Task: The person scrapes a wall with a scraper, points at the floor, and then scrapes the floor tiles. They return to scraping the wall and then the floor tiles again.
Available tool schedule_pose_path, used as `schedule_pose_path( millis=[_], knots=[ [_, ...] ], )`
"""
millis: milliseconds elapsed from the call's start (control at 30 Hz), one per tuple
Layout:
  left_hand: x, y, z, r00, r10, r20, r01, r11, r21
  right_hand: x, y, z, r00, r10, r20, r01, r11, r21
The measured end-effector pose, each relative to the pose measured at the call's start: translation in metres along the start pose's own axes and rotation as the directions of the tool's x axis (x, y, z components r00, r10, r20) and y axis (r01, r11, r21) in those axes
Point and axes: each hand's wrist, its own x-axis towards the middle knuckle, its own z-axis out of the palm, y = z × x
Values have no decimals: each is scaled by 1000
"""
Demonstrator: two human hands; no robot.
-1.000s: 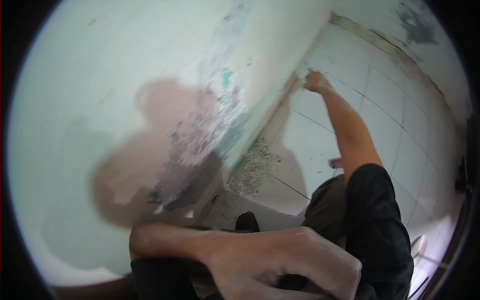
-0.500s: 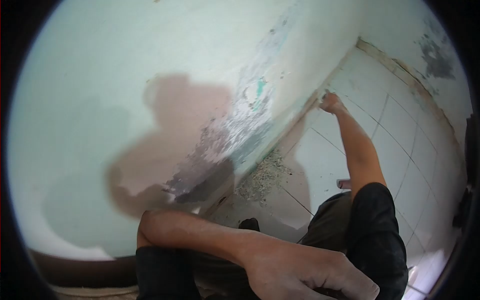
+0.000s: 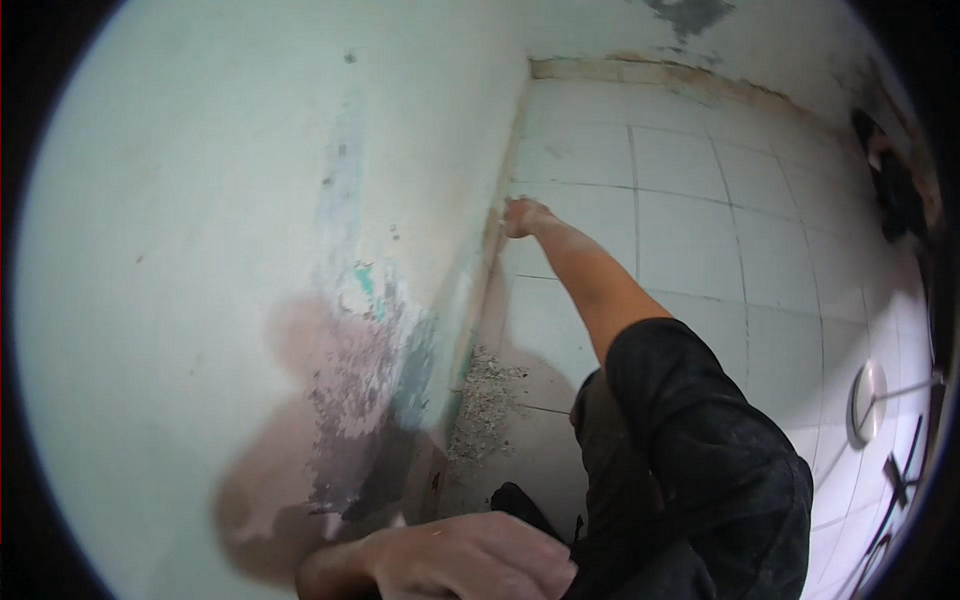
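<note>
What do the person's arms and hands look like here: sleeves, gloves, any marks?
Both hands are bare, no gloves. The right arm wears a short black sleeve flecked with pale dust, the forearm uncovered down to the right hand. The left hand shows pale dusty smears across the knuckles; its sleeve is out of view. No watch or rings visible.

The right arm is stretched far forward and downward, bare from the black sleeve to the wrist, with the right hand (image 3: 521, 215) closed into a loose fist. The left hand (image 3: 470, 565) is held low and near, knuckles upward, fingers curled under.
</note>
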Motion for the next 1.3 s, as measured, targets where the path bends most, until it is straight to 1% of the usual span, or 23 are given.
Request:
schedule_pose_path(
  millis=[67, 100, 167, 333, 500, 533, 567, 600, 667, 733, 833, 900, 933, 967, 1000, 1033, 1067, 1100, 1133, 1167, 1200, 1267, 1300],
  knots=[
    [9, 0, 22, 909, 94, -405, -108, 994, -13, -13, -3, -10, 999, -11, 31, 11, 1000, -6],
    [13, -1, 25, 871, 82, -484, -100, 995, -11, -11, -6, -14, 999, 1, 33, 0, 1000, -18],
    [14, -4, 30, 847, 33, -531, -79, 995, -64, -17, 1, -7, 997, 41, 61, -38, 998, -42],
    [15, -15, 40, 816, -60, -575, -58, 981, -184, -16, -15, -10, 998, -60, 30, 61, 998, -32],
    [14, -18, 29, 792, -118, -598, -35, 971, -238, -17, -19, -6, 994, -106, 26, 108, 992, -59],
    [11, -21, 11, 887, 39, -461, -51, 999, -14, -15, -17, -6, 996, -93, 10, 93, 994, -56],
    [12, -22, 0, 948, 166, -270, -116, 974, 193, -15, -18, -9, 992, -93, 85, 98, 994, -57],
    [11, -19, -6, 967, 178, -183, -131, 961, 244, -15, -16, -12, 984, -84, 158, 94, 994, -59],
    [11, 0, -12, 985, 118, -128, -69, 941, 332, -16, -12, -7, 999, -21, 44, 23, 999, -39],
    [4, 25, -15, 982, 106, -158, -24, 893, 450, -9, -6, 0, 999, -20, -28, 19, 1000, -21],
    [-9, 53, -11, 944, 153, -293, 49, 812, 582, -2, -1, 1, 1000, -8, 9, 9, 1000, -22],
    [-7, 39, -4, 932, 78, -353, 136, 829, 542, -7, 3, -5, 999, -23, 35, 25, 999, -42],
    [-1, 21, -2, 936, 2, -353, 167, 879, 447, -15, 2, -8, 1000, -14, -28, 14, 1000, 11],
    [4, -1, 1, 941, -59, -333, 169, 934, 314, -10, 7, -5, 1000, -3, -16, 4, 1000, 24],
    [5, -14, 4, 944, -96, -317, 112, 993, 33, -5, 12, -2, 999, -32, -6, 32, 999, -28],
    [11, -25, 3, 959, 0, -283, 28, 995, 97, -5, 13, 1, 994, -35, -103, 29, 998, -58],
    [15, -33, 3, 966, 88, -242, -49, 986, 160, -5, 16, -9, 996, -30, 78, 34, 998, -44],
    [15, -39, 9, 953, 107, -283, -53, 980, 191, 22, 30, 10, 983, -173, 59, 179, 977, -117],
    [15, -43, 12, 945, 116, -305, -79, 988, 129, 34, 31, 20, 987, -158, -24, 151, 969, -196],
    [13, -44, 15, 940, 116, -321, -104, 993, 55, 21, 30, 8, 982, -188, -11, 183, 968, -170],
    [13, -43, 14, 933, 111, -342, -96, 994, 61, 15, 17, -1, 979, -202, 3, 200, 967, -158],
    [20, -41, 5, 892, 319, -322, -283, 947, 153, 11, 23, -5, 960, -265, 87, 278, 935, -218],
    [17, -35, -1, 901, 321, -291, -275, 943, 189, 14, 33, 12, 975, -204, 92, 217, 964, -152]
  ],
)
